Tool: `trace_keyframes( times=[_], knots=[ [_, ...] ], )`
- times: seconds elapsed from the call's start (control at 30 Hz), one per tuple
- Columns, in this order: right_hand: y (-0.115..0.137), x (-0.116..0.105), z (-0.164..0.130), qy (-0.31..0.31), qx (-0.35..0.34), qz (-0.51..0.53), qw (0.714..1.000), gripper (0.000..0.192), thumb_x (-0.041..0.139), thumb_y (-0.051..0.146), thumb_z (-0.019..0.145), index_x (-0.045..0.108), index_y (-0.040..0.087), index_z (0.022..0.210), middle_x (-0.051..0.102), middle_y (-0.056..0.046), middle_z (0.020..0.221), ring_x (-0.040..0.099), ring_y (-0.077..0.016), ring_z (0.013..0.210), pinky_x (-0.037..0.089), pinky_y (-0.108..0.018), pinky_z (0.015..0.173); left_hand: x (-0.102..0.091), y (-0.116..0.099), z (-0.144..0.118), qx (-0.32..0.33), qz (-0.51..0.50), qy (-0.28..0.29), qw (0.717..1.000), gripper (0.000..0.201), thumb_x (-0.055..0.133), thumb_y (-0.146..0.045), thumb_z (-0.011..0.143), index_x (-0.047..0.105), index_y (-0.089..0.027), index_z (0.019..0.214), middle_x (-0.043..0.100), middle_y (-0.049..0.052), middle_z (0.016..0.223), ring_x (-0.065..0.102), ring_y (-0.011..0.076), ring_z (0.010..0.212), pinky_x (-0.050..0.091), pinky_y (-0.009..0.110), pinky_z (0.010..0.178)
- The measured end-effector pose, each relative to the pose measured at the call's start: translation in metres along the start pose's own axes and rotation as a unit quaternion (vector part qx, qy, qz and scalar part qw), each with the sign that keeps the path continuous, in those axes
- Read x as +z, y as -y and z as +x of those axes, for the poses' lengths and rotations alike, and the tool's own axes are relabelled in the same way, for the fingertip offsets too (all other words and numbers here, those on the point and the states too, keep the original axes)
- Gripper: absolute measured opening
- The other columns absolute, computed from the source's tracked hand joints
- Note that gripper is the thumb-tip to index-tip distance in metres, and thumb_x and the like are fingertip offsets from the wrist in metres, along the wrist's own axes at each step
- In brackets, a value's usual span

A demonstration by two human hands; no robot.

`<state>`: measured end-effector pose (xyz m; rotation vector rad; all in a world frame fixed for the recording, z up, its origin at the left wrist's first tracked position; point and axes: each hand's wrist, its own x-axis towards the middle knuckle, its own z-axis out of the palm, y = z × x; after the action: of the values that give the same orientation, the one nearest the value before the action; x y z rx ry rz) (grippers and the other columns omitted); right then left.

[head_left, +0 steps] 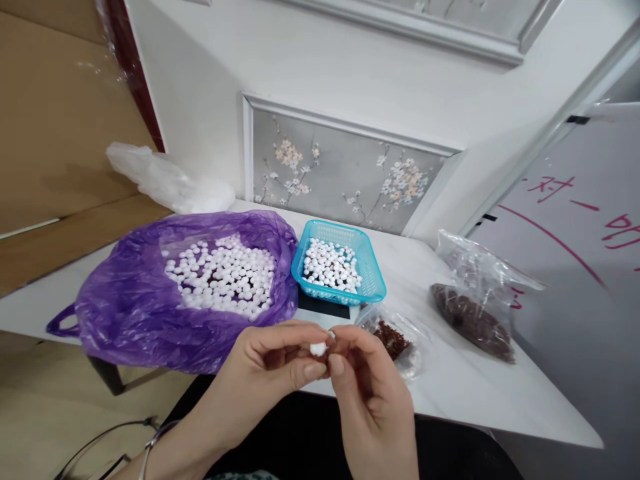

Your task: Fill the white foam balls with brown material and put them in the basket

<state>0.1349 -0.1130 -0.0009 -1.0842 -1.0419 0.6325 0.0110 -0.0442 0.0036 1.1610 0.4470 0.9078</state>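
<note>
Left hand [273, 363] and right hand [367, 387] meet fingertip to fingertip, fingers pinched

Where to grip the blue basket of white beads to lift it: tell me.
Take the blue basket by its flared rim on the near right corner, coming from the right: the purple bag crowds its left side, and the mesh walls slope inward below the rim.

the left hand [273, 363] and right hand [367, 390] meet at the near edge of the white table [450, 390], and just beyond them a small clear bag of red bits [395, 340] and a black block under the blue basket [340, 263] stand in the way of a straight reach forward. to the left the bulky purple bag [150, 300] fills the table up to the basket's side, leaving no gap between them. open tabletop lies to the right between the small bag and the larger clear bag [475, 300], and along the near right edge.
</note>
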Motion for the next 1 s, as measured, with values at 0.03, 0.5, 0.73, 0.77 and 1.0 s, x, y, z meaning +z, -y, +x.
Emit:
trace_keyframes(
  times=[0.03,0.5,0.73,0.77,1.0],
  knots=[
    [-0.0001,0.0002,0.0,-0.003,0.0,0.001,1.0,0.015,0.057,0.023,0.095,0.068,0.031,0.102,0.065,0.002,0.086,0.064,-0.0113,0.083,0.055,-0.018,0.075,0.0001,0.0001,0.0001,0.0,0.006,-0.006,1.0,0.021,0.078,-0.013,0.076,0.081,-0.028,0.09,0.078,0.001,0.096,0.069,0.0141,0.084,0.055,0.019,0.076],
    [0.0012,0.0004,-0.0003,-0.017,0.018,0.015,1.0,0.012,0.058,0.027,0.094,0.067,0.029,0.102,0.063,0.001,0.087,0.062,-0.0105,0.075,0.055,-0.018,0.066,0.0009,0.0001,0.0038,0.0,-0.003,-0.001,1.0,0.02,0.079,-0.011,0.074,0.082,-0.028,0.084,0.077,0.001,0.09,0.069,0.0141,0.08,0.058,0.022,0.074],
    [-0.0004,0.0016,-0.0019,-0.021,0.039,0.016,0.999,0.012,0.059,0.03,0.094,0.066,0.026,0.102,0.063,0.001,0.086,0.064,-0.0112,0.075,0.056,-0.02,0.066,0.0034,0.0034,0.0055,-0.001,-0.047,-0.003,0.999,0.016,0.08,-0.01,0.073,0.082,-0.025,0.08,0.075,0.001,0.083,0.068,0.0123,0.075,0.056,0.02,0.071],
    [-0.0005,0.0017,-0.0019,-0.022,0.041,0.021,0.999,0.012,0.059,0.03,0.094,0.066,0.025,0.103,0.063,0.001,0.085,0.064,-0.0112,0.073,0.056,-0.02,0.065,0.0038,0.0033,0.0057,-0.007,-0.054,-0.007,0.998,0.015,0.081,-0.012,0.073,0.082,-0.025,0.08,0.076,0.001,0.082,0.068,0.0119,0.074,0.055,0.02,0.07],
    [-0.0021,-0.0069,-0.0011,-0.019,0.035,0.023,0.999,0.013,0.058,0.032,0.094,0.065,0.026,0.104,0.062,0.0,0.085,0.065,-0.0135,0.078,0.057,-0.025,0.07,0.0074,-0.005,0.0051,-0.087,-0.114,-0.005,0.99,0.025,0.085,-0.016,0.069,0.081,-0.023,0.093,0.078,0.0,0.08,0.068,0.0096,0.076,0.053,0.017,0.075]
  ],
)
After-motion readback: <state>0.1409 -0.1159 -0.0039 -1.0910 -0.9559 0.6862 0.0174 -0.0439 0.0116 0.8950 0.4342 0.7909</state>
